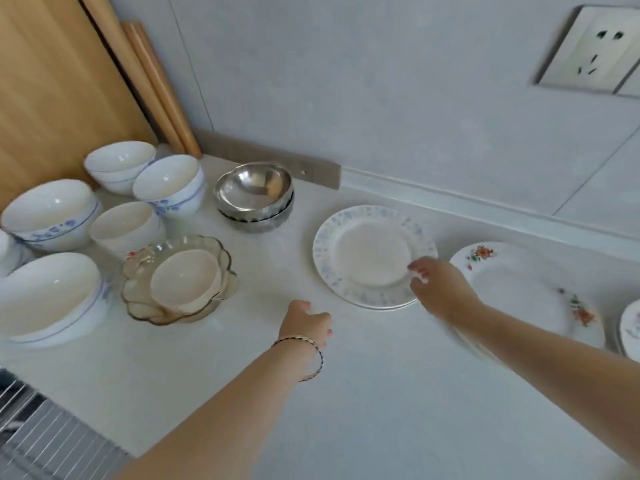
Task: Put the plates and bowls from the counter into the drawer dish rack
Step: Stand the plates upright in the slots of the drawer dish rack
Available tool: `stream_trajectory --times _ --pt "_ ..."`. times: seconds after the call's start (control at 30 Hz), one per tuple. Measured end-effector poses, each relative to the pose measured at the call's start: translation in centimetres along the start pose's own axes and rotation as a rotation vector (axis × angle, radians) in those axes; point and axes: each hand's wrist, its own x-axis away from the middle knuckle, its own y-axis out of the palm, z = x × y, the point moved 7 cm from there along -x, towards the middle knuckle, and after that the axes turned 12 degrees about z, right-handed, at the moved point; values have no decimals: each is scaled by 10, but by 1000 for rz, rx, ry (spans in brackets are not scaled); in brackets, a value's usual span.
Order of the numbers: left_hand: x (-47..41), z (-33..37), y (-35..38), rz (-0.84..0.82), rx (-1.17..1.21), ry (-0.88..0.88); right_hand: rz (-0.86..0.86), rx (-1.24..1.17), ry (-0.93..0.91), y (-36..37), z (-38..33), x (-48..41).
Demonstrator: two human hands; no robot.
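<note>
A blue-patterned white plate [367, 254] lies flat on the counter near the back wall, seemingly atop another plate. My right hand [438, 285] rests at its right rim, fingers touching the edge, nothing lifted. My left hand [306, 323], with a bracelet at the wrist, hovers over bare counter left of the plate, fingers loosely curled and holding nothing. Red-flowered plates [512, 285] lie to the right, partly behind my right forearm. Several white and blue-patterned bowls [166, 183] stand at the left, with stacked steel bowls [254, 197] and a glass dish [180, 278] holding a small bowl.
The wire dish rack [41, 441] of the open drawer shows at the bottom left, below the counter edge. Wooden boards [62, 81] lean in the back left corner. A wall socket [595, 50] sits at the upper right. Another plate stack [630, 327] is cut off at the right edge.
</note>
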Motion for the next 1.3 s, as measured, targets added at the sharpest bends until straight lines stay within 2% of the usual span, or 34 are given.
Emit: stream_trajectory --times 0.17,0.27,0.4,0.63,0.73,0.83,1.07,1.2,1.3 --pt "-25 10 41 -3 33 -44 47 110 -31 1 11 -71" --pt "-42 12 59 50 104 -65 -17 85 94 15 28 -100" --pt "-68 8 65 175 265 -108 -33 60 135 31 35 -113" --pt "-61 0 59 136 317 -188 16 -97 196 28 33 -104" --pt "-35 -13 41 46 289 -243 63 -209 139 19 25 -76" --pt "-9 -34 8 -36 158 -197 6 -283 56 11 15 -33" --pt "52 -75 -112 14 -132 5 -231 -276 -33 27 -10 105" --pt "76 -114 -180 26 -258 -4 -297 -345 -4 46 -38 183" --pt "81 -144 -228 -9 -250 -2 -306 -353 6 69 -66 233"
